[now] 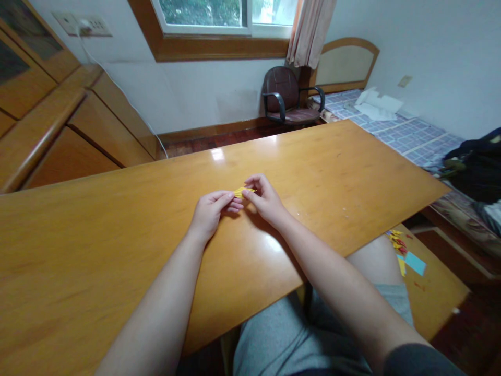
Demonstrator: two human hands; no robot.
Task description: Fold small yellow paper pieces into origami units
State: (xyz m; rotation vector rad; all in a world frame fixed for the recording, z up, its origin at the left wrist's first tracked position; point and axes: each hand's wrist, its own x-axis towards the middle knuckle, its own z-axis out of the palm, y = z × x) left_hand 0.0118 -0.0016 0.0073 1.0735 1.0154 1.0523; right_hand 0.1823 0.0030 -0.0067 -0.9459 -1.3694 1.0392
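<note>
A small folded piece of yellow paper (pixel 241 191) is held just above the middle of a long wooden table (pixel 117 235). My left hand (pixel 211 211) pinches its left end with fingers closed. My right hand (pixel 264 198) pinches its right end, thumb and forefinger pressed together. The two hands meet at the paper, wrists resting near the tabletop.
A low wooden surface (pixel 430 287) at the right, below the table edge, carries coloured paper scraps (pixel 403 250). Wooden cabinets (pixel 58 120) stand at the left. A dark office chair (pixel 287 96) and a bed (pixel 403 136) lie beyond the table's far edge.
</note>
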